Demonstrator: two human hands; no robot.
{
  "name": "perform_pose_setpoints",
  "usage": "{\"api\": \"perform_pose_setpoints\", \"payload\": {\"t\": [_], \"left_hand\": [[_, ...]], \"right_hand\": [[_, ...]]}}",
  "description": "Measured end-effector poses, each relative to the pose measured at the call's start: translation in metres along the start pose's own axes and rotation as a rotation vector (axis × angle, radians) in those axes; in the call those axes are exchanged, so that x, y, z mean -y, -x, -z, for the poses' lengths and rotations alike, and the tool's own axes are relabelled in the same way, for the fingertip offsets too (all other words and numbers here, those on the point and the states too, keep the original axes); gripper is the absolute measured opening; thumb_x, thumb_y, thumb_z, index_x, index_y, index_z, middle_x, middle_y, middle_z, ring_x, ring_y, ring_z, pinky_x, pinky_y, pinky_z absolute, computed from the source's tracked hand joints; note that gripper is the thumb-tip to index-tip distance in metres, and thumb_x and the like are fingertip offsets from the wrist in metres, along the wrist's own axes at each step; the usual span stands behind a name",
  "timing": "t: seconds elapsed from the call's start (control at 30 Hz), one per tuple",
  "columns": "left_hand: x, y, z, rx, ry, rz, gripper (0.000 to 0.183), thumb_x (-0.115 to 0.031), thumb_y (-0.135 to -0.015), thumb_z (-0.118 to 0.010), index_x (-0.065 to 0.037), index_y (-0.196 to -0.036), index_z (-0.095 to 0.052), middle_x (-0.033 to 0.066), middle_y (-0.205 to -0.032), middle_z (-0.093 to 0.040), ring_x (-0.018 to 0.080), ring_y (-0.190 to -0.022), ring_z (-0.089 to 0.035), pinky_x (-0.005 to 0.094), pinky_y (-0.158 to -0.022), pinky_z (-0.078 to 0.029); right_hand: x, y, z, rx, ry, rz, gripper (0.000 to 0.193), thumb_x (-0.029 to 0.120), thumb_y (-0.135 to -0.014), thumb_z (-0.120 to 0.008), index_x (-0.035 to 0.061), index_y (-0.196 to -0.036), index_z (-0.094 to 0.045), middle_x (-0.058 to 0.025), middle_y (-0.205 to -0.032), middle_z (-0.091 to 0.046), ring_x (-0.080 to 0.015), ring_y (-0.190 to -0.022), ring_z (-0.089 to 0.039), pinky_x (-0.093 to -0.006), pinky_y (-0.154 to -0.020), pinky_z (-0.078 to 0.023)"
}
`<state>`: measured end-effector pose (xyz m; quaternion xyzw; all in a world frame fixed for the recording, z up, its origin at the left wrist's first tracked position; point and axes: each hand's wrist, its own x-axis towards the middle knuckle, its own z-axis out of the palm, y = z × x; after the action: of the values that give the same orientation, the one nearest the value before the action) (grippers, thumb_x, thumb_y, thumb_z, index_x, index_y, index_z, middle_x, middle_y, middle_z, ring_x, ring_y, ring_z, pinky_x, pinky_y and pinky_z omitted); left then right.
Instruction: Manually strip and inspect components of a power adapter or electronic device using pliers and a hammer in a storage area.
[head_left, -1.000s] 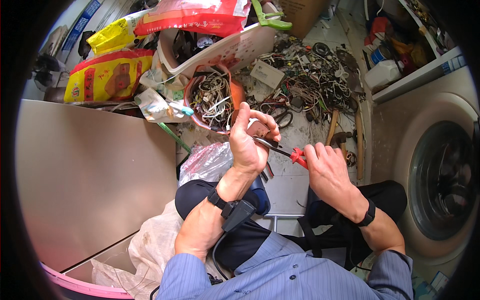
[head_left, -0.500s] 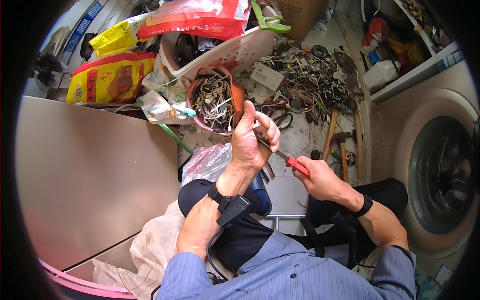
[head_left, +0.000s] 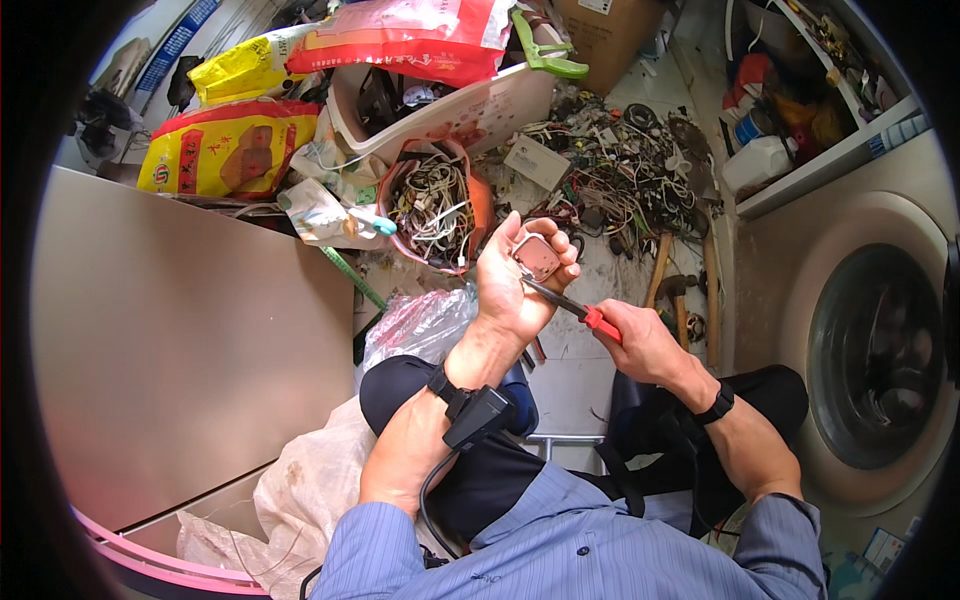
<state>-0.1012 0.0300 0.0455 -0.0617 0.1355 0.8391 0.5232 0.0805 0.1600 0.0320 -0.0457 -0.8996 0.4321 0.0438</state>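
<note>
In the middle, my left hand (head_left: 508,290) is palm up, its fingers curled round a small square case (head_left: 536,257). The case has rounded corners, a pinkish-brown face and a pale rim. My right hand (head_left: 645,343) grips a red-handled screwdriver (head_left: 603,325) with a dark shaft. Its tip touches or lies very close to the lower edge of the case; the exact contact is too small to tell. Just beyond my left hand stands an orange-rimmed container (head_left: 481,205) full of tangled cables (head_left: 430,212).
A heap of wires and parts (head_left: 630,170) covers the far floor, with a pale box (head_left: 537,161) on it. Hammers (head_left: 679,300) lie at its right. A washing machine (head_left: 790,290) stands right, a beige panel (head_left: 200,340) left. Behind are a white tub (head_left: 450,120) and bags (head_left: 230,150).
My left hand has turned its palm and fingers further up, so the square case's face now shows. The screwdriver's tip has come to the case's lower edge, and my right hand has shifted slightly right.
</note>
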Motion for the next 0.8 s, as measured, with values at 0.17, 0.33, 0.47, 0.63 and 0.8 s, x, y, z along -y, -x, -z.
{"api": "perform_pose_setpoints", "payload": {"t": [0.17, 0.33, 0.47, 0.63, 0.8], "left_hand": [[-0.001, -0.002, 0.004, 0.035, 0.032, 0.012, 0.047, -0.035, -0.104, -0.044, 0.004, -0.111, -0.069, 0.0166, -0.094, -0.067, 0.0310, -0.086, -0.061, 0.0432, -0.078, -0.056], [-0.002, -0.002, 0.008, 0.087, 0.025, 0.007, 0.049, -0.032, -0.102, -0.041, 0.006, -0.120, -0.067, 0.0203, -0.102, -0.071, 0.0343, -0.094, -0.064, 0.0446, -0.084, -0.056], [-0.001, 0.000, 0.005, 0.110, -0.043, -0.003, 0.051, -0.032, -0.102, -0.039, 0.006, -0.124, -0.065, 0.0220, -0.105, -0.072, 0.0359, -0.098, -0.067, 0.0452, -0.086, -0.057], [0.002, 0.003, -0.003, 0.117, -0.097, -0.011, 0.051, -0.031, -0.101, -0.040, 0.005, -0.128, -0.063, 0.0254, -0.109, -0.073, 0.0370, -0.094, -0.072, 0.0448, -0.082, -0.060], [0.000, 0.001, 0.002, 0.189, -0.132, 0.014, 0.052, -0.030, -0.097, -0.046, 0.003, -0.135, -0.060, 0.0251, -0.113, -0.072, 0.0370, -0.101, -0.068, 0.0462, -0.087, -0.055]], "right_hand": [[-0.001, 0.004, -0.004, -0.099, 0.185, 0.083, 0.020, 0.001, -0.084, -0.066, 0.0032, -0.102, -0.058, -0.0164, -0.087, -0.061, -0.0394, -0.079, -0.064, -0.0455, -0.069, -0.053], [-0.001, 0.003, -0.006, -0.183, 0.323, 0.148, 0.023, 0.001, -0.078, -0.069, 0.0041, -0.098, -0.058, -0.0107, -0.080, -0.056, -0.0320, -0.076, -0.061, -0.0419, -0.067, -0.050], [-0.001, 0.003, -0.005, -0.160, 0.421, 0.152, 0.025, 0.003, -0.078, -0.073, 0.0033, -0.099, -0.060, -0.0104, -0.082, -0.059, -0.0304, -0.076, -0.060, -0.0402, -0.069, -0.049], [0.002, 0.002, -0.002, -0.196, 0.604, 0.187, 0.026, 0.008, -0.077, -0.074, 0.0041, -0.099, -0.060, -0.0071, -0.080, -0.058, -0.0269, -0.076, -0.057, -0.0375, -0.070, -0.045], [-0.001, 0.006, -0.004, -0.184, 0.534, 0.160, 0.026, 0.006, -0.077, -0.074, 0.0041, -0.099, -0.060, -0.0074, -0.080, -0.058, -0.0269, -0.075, -0.058, -0.0382, -0.066, -0.048]]}}
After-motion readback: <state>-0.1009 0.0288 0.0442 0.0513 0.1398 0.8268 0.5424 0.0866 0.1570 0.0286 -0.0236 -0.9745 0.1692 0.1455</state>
